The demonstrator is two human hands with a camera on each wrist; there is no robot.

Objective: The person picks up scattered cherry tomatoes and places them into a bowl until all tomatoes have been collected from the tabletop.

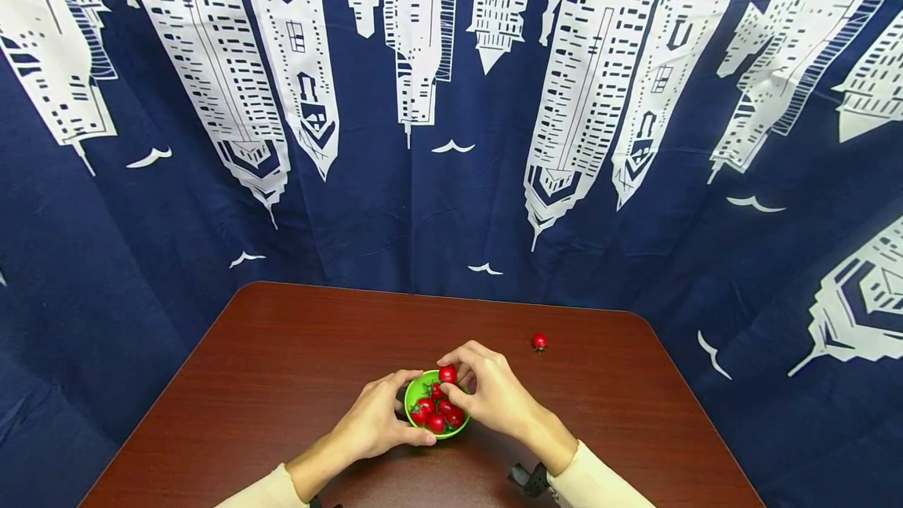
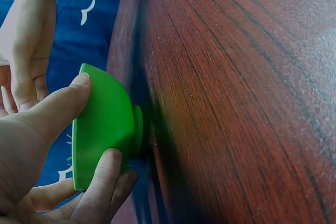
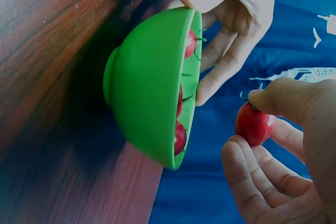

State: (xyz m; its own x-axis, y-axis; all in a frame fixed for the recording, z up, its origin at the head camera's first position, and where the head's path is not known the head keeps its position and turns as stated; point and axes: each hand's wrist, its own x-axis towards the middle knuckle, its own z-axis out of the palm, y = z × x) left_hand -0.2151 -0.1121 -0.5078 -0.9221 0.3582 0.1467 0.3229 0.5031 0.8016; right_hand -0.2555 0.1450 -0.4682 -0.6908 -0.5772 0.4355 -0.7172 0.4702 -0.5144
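A green bowl point(image 1: 411, 397) holding several red cherry tomatoes point(image 1: 436, 422) with green stems is near the middle of the table. My left hand point(image 1: 377, 418) grips its left side, thumb by the near rim and fingers round the wall. In the left wrist view the thumb and fingers press the outside of the bowl point(image 2: 107, 121). Over the bowl's far right part, my right hand point(image 1: 494, 390) pinches one cherry tomato point(image 3: 254, 124) by thumb and fingertips. That tomato is apart from the bowl point(image 3: 144, 82) in the right wrist view, its stem at the thumb.
A single cherry tomato point(image 1: 539, 342) lies on the brown wooden table point(image 1: 317, 351), toward the back right. Behind the table hangs a dark blue curtain point(image 1: 423, 210) with white city buildings printed on it. A black device point(image 1: 529, 480) is at the right wrist.
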